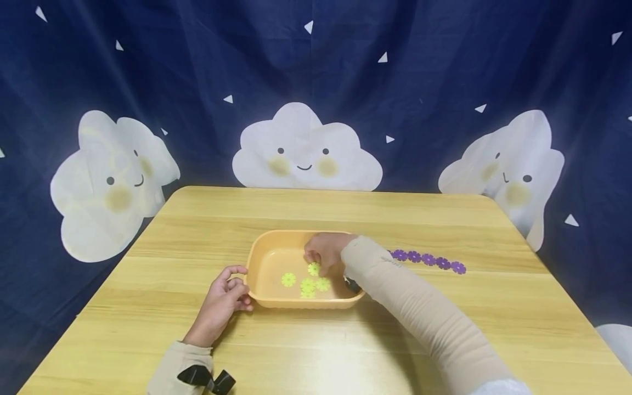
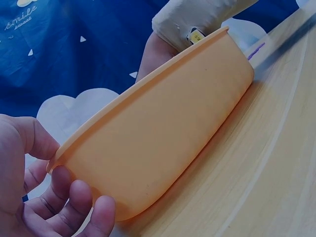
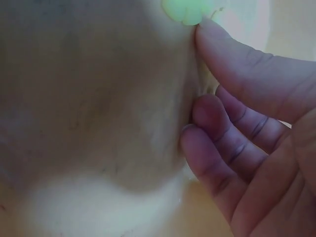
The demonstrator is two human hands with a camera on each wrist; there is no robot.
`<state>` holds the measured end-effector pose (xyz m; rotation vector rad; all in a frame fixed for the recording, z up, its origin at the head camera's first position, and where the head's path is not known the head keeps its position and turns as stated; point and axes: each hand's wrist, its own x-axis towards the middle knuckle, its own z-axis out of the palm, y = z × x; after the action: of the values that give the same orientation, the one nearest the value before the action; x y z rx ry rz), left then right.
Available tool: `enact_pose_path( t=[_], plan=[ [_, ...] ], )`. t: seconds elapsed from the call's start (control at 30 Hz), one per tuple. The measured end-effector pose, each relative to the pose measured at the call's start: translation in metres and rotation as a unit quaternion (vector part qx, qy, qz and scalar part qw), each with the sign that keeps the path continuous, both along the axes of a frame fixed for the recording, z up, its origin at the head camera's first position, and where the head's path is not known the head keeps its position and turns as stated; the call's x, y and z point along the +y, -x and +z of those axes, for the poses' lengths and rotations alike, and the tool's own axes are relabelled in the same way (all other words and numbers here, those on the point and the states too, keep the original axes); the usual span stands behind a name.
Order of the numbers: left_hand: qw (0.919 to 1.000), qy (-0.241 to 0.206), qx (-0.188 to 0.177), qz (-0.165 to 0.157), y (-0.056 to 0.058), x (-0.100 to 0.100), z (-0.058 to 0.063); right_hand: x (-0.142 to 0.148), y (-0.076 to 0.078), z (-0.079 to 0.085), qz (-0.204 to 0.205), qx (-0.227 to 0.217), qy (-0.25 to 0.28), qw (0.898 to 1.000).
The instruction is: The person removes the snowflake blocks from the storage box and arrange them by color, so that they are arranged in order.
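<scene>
An orange plastic tub stands on the wooden table. My left hand grips its left end, thumb and fingertips at the rim, as the left wrist view also shows. Inside, several yellow-green flower-shaped plastic discs lie on the bottom, some overlapping. My right hand reaches down into the tub from the right, pinching one flower disc. In the right wrist view, the thumb tip meets the edge of that disc and the other fingers are curled; the index fingertip is hard to make out.
To the right of the tub, a row of purple flower discs lies on the table, its left end hidden by my right sleeve. A dark blue curtain with white clouds hangs behind the table.
</scene>
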<state>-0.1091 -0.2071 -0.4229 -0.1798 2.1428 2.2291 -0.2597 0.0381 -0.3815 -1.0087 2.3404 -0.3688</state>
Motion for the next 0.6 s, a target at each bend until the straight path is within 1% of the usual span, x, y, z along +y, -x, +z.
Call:
enact_pose_path(
  t=[0.1, 0.23, 0.4, 0.47, 0.6],
  plan=[
    [1.0, 0.0, -0.001, 0.0, 0.0, 0.001, 0.0, 0.001, 0.0, -0.001, -0.001, 0.009, -0.005, 1.0],
    [1.0, 0.002, 0.0, -0.001, 0.001, 0.001, 0.0, 0.002, 0.002, -0.003, -0.002, 0.023, 0.002, 1.0],
    [1.0, 0.003, -0.002, 0.0, 0.0, 0.002, 0.0, 0.003, 0.003, -0.002, -0.003, 0.009, 0.021, 1.0],
    [1.0, 0.004, -0.004, 0.001, 0.0, 0.002, 0.001, 0.003, 0.002, 0.001, -0.005, -0.002, 0.023, 1.0],
    [1.0, 0.007, -0.002, 0.001, 0.0, 0.002, 0.001, 0.005, 0.003, 0.01, 0.003, -0.006, 0.024, 1.0]
  ],
)
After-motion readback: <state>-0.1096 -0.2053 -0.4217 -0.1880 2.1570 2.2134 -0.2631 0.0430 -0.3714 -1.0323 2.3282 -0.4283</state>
